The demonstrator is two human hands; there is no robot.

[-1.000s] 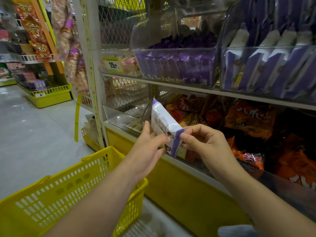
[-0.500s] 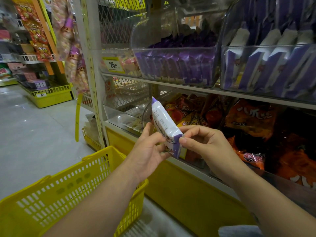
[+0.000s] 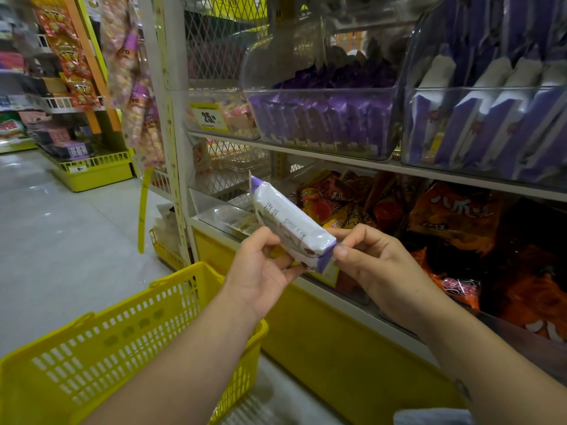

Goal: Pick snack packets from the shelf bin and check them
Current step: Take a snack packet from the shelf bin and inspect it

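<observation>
Packet [image 3: 288,223] tipped flatter, right hand [image 3: 377,265] pinching end

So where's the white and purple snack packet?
The snack packet is mid-frame in the head view, held by the left hand underneath and pinched at its purple end by the right hand, in front of the orange snack bags.

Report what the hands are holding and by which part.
A white-and-purple snack packet, in both hands. The grip of the left hand wraps its underside; the grip of the right hand pinches the purple end seal.
</observation>
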